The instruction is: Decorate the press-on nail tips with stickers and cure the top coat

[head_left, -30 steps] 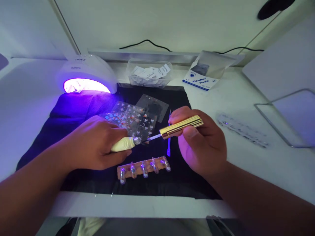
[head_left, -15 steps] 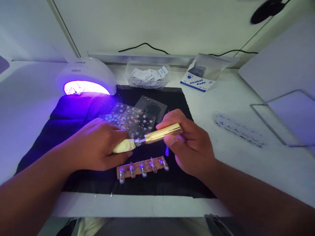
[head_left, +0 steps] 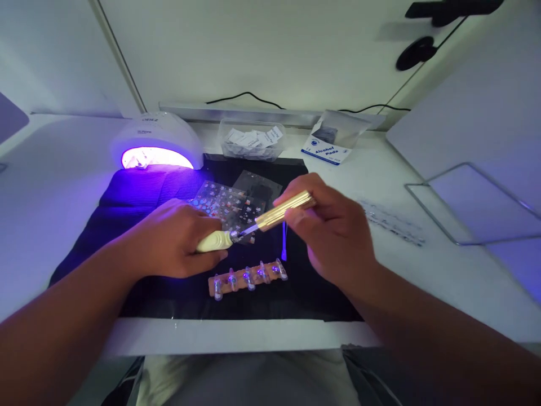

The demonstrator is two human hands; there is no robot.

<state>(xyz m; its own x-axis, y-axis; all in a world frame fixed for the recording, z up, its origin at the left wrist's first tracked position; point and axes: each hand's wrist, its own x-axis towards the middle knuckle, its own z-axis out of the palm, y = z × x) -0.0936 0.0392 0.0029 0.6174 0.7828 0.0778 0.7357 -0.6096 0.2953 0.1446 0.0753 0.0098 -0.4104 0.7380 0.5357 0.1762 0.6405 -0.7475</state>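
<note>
1. Near the centre of the frame, our left hand [head_left: 180, 239] grips a pale handle [head_left: 213, 241], fingers curled over it and thumb beneath. A small shiny piece [head_left: 235, 235] sits at its end; its exact shape is too small to tell.
2. Right of centre, our right hand [head_left: 333, 231] pinches a gold brush handle [head_left: 285, 210] between thumb and fingers, its thin stem slanting down-left to the shiny piece. We cannot tell whether the tip presses or barely touches.
3. Both hands appear unsupported, so a tremor in either could skid the brush off the piece or smear it; too firm a push might knock the piece loose.
4. Below, a strip with five glossy nail tips [head_left: 225, 284] lies on the black cloth [head_left: 95, 234]. A drip or a dropped wrist could mark them.
5. Upper left, the lamp [head_left: 156, 132] glows. If the brush carries light-sensitive liquid, stray light might thicken it early.
</note>
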